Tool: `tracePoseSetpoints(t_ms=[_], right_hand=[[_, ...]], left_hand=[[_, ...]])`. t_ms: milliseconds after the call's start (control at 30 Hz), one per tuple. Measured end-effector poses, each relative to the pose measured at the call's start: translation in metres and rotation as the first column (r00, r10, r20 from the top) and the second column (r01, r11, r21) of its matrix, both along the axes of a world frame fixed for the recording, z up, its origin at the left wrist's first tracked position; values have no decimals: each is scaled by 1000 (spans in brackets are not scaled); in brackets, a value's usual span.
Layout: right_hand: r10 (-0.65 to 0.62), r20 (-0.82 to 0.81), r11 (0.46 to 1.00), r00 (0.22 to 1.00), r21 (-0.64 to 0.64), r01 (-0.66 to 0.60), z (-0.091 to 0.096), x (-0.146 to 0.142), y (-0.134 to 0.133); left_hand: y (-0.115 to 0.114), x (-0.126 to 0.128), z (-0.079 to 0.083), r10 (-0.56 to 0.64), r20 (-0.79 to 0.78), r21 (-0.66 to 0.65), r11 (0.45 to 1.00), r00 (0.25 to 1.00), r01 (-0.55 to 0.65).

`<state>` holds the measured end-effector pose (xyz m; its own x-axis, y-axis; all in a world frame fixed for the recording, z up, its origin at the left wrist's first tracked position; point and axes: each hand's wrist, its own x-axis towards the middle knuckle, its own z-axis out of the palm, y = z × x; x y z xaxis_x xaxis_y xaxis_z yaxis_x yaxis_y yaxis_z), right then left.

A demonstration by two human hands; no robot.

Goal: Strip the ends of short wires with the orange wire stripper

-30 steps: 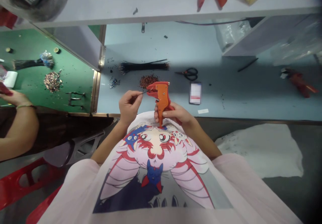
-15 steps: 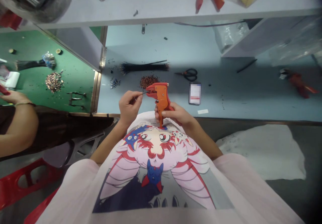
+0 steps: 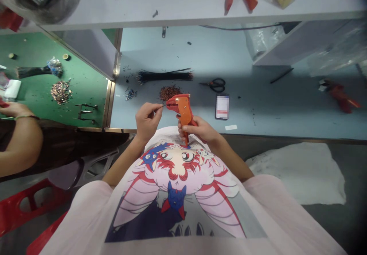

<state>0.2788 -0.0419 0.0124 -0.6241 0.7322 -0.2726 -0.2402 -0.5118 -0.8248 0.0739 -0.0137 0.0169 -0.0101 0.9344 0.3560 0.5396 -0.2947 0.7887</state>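
In my right hand [image 3: 200, 129] is an orange and red wire stripper [image 3: 185, 109], its handles squeezed and its red jaws turned left. My left hand [image 3: 148, 119] pinches a thin black wire [image 3: 164, 105], whose tip reaches into those jaws. Whether the jaws bite on the wire is too small to tell. Just beyond the tool lies a heap of small copper-coloured bits [image 3: 169, 93]. Behind the heap stretches a bundle of black wires [image 3: 164, 75].
Black scissors [image 3: 213, 85] and a phone [image 3: 222, 106] lie right of the stripper. Another red-handled tool [image 3: 340, 93] is at the far right. A raised shelf [image 3: 186, 6] crosses the back. At left, a co-worker's arm [image 3: 24, 132] reaches over a green mat [image 3: 37, 109].
The stripper's handles have come closer together and its jaws look more closed around the wire end. My left hand has hardly moved.
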Motion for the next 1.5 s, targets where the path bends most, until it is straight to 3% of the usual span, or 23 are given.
tracePoseSetpoints(t_ms=[233, 400, 533, 633, 767, 867, 967, 1233, 1400, 1500], right_hand=[[30, -1, 998, 1000, 58, -30, -7, -6, 3], [-89, -52, 984, 995, -161, 80, -21, -16, 4], [-26, -137, 972, 990, -234, -7, -27, -10, 7], [-14, -130, 987, 991, -162, -7, -28, -2, 11], [-193, 62, 980, 979, -33, 195, -29, 0, 16], [-368, 183, 929, 912, 124, 350, -28, -6, 17], [-490, 219, 858, 844, 296, 421, -25, -14, 18], [-625, 258, 710, 737, 580, 400, -7, -28, 18], [-659, 217, 634, 720, 676, 376, -10, -30, 19], [-667, 206, 616, 716, 693, 374, -13, -30, 18]], left_hand=[[4, 0, -2, -6, -34, 3, 1000, 999, 6], [8, -4, -12, -24, -121, -32, 999, 992, 21], [11, -9, -22, 9, -146, -67, 998, 989, -19], [11, -12, -24, 71, -134, -64, 995, 988, -80], [9, -12, -20, 101, -162, 7, 995, 982, -101], [4, -9, -16, 59, -218, 87, 995, 974, -40], [-1, -5, -15, 6, -258, 139, 990, 966, 31], [-7, 1, -14, -84, -318, 188, 971, 944, 149], [-8, 1, -12, -105, -332, 200, 963, 937, 179], [-8, 1, -11, -118, -364, 177, 965, 924, 193]])
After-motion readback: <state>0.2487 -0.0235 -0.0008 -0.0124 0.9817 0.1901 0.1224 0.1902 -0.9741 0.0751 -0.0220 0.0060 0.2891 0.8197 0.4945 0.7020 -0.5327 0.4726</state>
